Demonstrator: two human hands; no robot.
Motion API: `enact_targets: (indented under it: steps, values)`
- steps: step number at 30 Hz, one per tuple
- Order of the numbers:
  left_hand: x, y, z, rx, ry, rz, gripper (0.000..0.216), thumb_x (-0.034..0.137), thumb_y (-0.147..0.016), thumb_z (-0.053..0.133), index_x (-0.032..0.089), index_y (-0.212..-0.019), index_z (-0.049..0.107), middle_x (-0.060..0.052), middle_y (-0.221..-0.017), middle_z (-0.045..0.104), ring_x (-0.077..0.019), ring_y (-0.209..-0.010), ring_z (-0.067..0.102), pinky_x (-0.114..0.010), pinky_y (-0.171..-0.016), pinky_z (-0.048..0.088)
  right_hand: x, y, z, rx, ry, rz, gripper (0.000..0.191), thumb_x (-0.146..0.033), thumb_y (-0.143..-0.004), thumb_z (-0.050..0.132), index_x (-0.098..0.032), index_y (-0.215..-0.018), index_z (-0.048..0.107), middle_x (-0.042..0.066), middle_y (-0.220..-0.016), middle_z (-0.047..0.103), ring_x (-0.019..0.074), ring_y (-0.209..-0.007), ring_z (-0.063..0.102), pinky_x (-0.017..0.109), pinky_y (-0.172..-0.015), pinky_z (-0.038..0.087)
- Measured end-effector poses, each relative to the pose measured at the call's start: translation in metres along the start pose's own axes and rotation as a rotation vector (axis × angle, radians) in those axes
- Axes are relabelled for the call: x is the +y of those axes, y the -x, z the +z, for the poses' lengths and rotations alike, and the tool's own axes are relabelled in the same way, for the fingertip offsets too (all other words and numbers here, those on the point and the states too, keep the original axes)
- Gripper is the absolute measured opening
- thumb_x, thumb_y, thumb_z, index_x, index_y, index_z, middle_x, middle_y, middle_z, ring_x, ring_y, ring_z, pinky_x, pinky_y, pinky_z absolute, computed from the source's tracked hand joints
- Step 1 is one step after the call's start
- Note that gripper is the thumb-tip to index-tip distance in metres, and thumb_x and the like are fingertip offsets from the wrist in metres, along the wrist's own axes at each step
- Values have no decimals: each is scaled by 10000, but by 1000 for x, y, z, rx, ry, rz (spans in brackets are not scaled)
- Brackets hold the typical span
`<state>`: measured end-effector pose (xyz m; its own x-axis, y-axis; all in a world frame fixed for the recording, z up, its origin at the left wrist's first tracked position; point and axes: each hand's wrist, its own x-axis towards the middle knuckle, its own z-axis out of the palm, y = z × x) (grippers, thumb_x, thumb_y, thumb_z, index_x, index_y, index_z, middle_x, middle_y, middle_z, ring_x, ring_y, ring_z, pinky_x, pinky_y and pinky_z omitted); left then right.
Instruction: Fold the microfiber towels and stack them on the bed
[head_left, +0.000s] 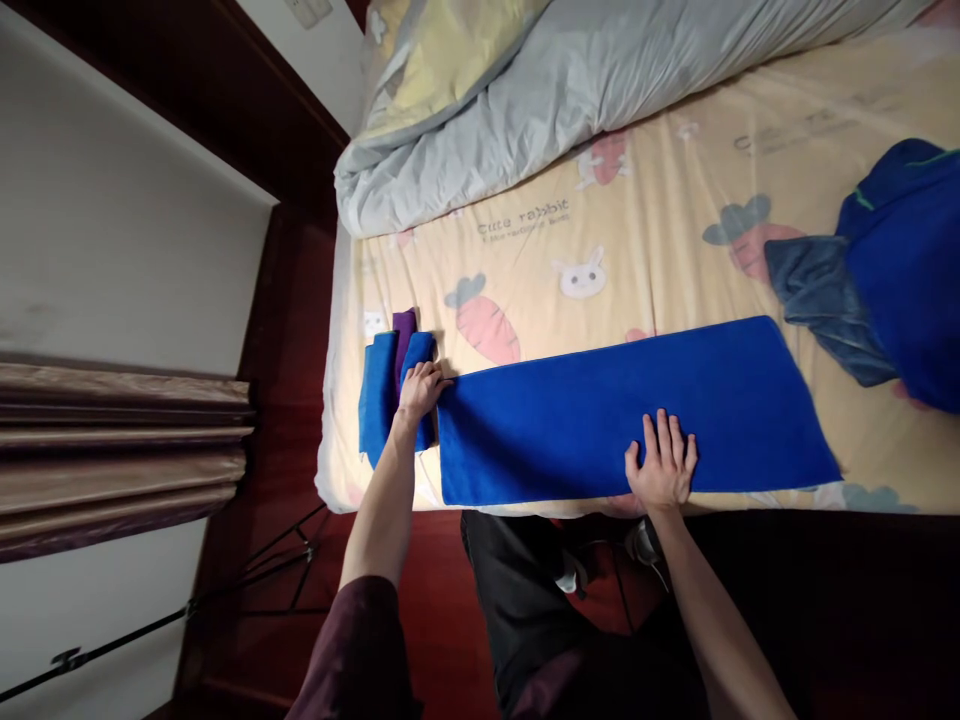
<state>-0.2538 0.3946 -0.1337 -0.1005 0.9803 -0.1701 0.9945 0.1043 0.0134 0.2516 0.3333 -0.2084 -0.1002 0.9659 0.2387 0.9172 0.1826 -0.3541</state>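
Note:
A long blue towel [600, 410] lies folded lengthwise along the near edge of the bed [660, 240]. My left hand [421, 388] grips its left end, fingers curled over the corner. My right hand [663, 462] lies flat on the towel's near edge, fingers spread, pressing it down. Just left of my left hand sits a small stack of folded towels [382, 385], blue ones with a purple one between them.
A grey duvet [570, 90] is bunched at the far side of the bed. A heap of dark blue cloths [885, 280] lies at the right. Curtains [112, 450] and a tripod leg [247, 575] stand at the left, over dark red floor.

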Motion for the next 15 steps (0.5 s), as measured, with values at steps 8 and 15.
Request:
enact_targets:
  steps: [8,15]
  values:
    - [86,52,29,251,118,-10,537,397,-1054,364,180,-1536,459,-146,-1643,384,-329,-1524,318,-548,-1260,238,0,-1,0,61,7,-43,650,-244,-912,483,-141,-1554,459,158,-1619,434,325,-1505,379,596,-1228,238]
    - [104,73,30,243,344,-211,549,394,-1018,422,126,-1489,515,-182,-1651,364,-349,-1568,251,-591,-1271,209,-3,-1,-1,63,10,-40,634,-235,-933,482,-139,-1559,449,157,-1625,425,322,-1517,363,598,-1230,242]
